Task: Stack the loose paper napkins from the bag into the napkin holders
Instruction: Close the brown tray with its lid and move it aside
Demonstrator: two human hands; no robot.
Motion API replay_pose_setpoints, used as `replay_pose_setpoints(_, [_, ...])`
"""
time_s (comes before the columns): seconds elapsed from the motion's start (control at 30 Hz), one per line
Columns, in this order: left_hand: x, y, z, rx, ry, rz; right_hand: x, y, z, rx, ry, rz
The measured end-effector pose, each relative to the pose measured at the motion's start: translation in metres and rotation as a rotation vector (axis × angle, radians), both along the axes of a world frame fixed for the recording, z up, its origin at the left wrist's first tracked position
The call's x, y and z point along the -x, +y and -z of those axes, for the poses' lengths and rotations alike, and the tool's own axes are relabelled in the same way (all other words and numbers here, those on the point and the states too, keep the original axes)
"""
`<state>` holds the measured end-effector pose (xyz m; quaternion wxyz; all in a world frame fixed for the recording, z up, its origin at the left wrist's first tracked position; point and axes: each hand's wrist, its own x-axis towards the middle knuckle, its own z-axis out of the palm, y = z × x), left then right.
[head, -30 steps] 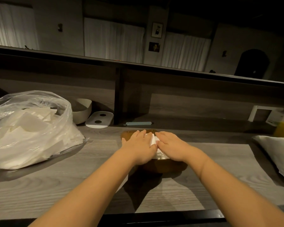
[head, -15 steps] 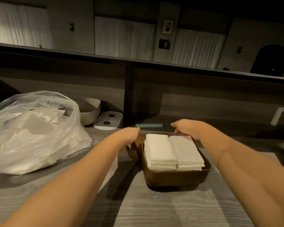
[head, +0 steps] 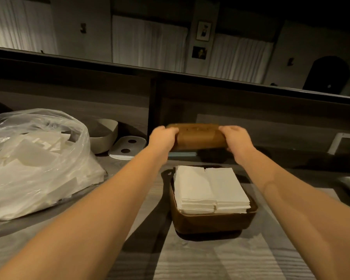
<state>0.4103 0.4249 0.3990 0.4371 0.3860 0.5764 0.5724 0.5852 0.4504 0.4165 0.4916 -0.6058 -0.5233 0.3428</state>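
A brown napkin holder (head: 212, 223) sits on the grey wooden counter, filled with two side-by-side stacks of white napkins (head: 208, 186). Beyond it, both hands hold up a brown wooden lid (head: 200, 136) above the counter. My left hand (head: 162, 136) grips its left end and my right hand (head: 235, 138) grips its right end. A clear plastic bag (head: 34, 158) of loose white napkins lies at the left.
A pale round bowl (head: 105, 134) and a white plate with two holes (head: 127, 146) lie behind the bag. A thin blue strip (head: 182, 154) lies under the lid. A dark partition runs across the counter's back. White items sit at the far right edge.
My hands left the napkin stacks, reached past the holder, and now hold the brown lid lifted off the counter behind it.
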Motion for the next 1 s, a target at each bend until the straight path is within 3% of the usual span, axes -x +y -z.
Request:
replay_pose_setpoints(0.07, [-0.006,-0.002,-0.019,-0.051,-0.047,-0.005,-0.001,-0.006,-0.011,-0.064,0.037,0.02])
replay_pose_setpoints(0.2, [-0.017,-0.026,-0.014,-0.023,0.149,-0.008,-0.012,-0.022,-0.009,-0.025,-0.131,-0.01])
replay_pose_setpoints(0.33, [-0.021,-0.057,0.006,0.035,0.235,0.053,-0.026,-0.045,0.005,0.021,-0.433,-0.107])
replay_pose_setpoints(0.63, [-0.031,-0.102,0.018,0.098,0.266,0.129,-0.041,-0.077,0.029,0.069,-0.403,-0.142])
replay_pose_setpoints(1.0, [-0.045,-0.135,0.035,-0.003,0.247,0.165,-0.05,-0.12,0.059,-0.003,-0.303,-0.102])
